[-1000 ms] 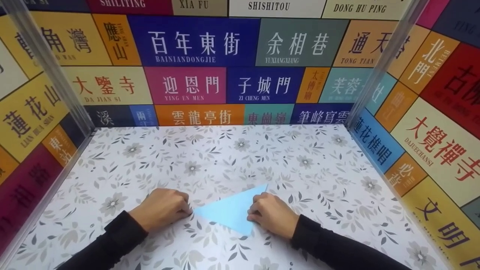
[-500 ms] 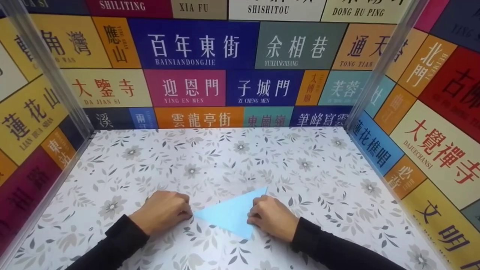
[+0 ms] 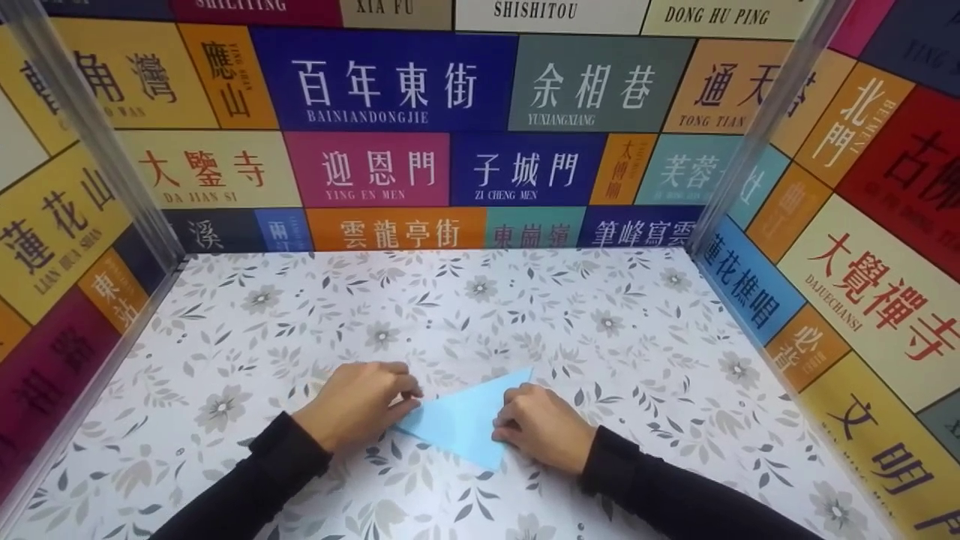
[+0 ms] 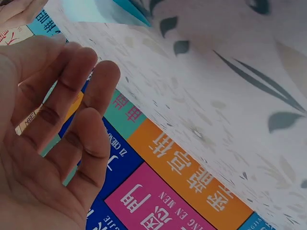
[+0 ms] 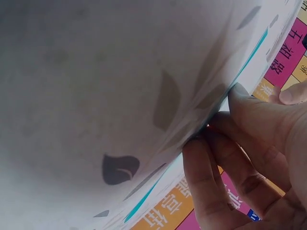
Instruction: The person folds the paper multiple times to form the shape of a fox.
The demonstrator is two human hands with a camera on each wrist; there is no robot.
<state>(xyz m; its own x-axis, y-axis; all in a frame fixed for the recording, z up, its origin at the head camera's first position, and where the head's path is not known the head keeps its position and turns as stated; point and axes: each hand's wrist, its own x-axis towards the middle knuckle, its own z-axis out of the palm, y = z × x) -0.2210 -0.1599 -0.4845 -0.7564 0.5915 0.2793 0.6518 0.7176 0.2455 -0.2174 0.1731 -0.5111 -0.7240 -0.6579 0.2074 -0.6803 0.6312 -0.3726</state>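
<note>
A light blue sheet of paper [image 3: 465,424], folded into a triangle, lies on the patterned tabletop in the head view. My right hand [image 3: 546,429] pinches its right edge between thumb and fingers; the right wrist view shows these fingertips on the thin blue paper edge [image 5: 144,203]. Over the narrow left corner is my left hand [image 3: 361,401], its thumb and forefinger slightly apart and that corner partly covered. In the left wrist view the fingers [image 4: 98,139] are loosely bent, with the paper [image 4: 91,10] just beyond them and a darker blue layer at its edge.
White tabletop [image 3: 480,322] with grey flowers and leaves. A back wall of coloured name panels [image 3: 390,82] and two side walls [image 3: 862,285] enclose it, with clear strips [image 3: 120,150] at the corners.
My left hand has moved right and slightly away from me, from beside the paper's left tip to over it, and its thumb and forefinger have parted. My right hand keeps its place.
</note>
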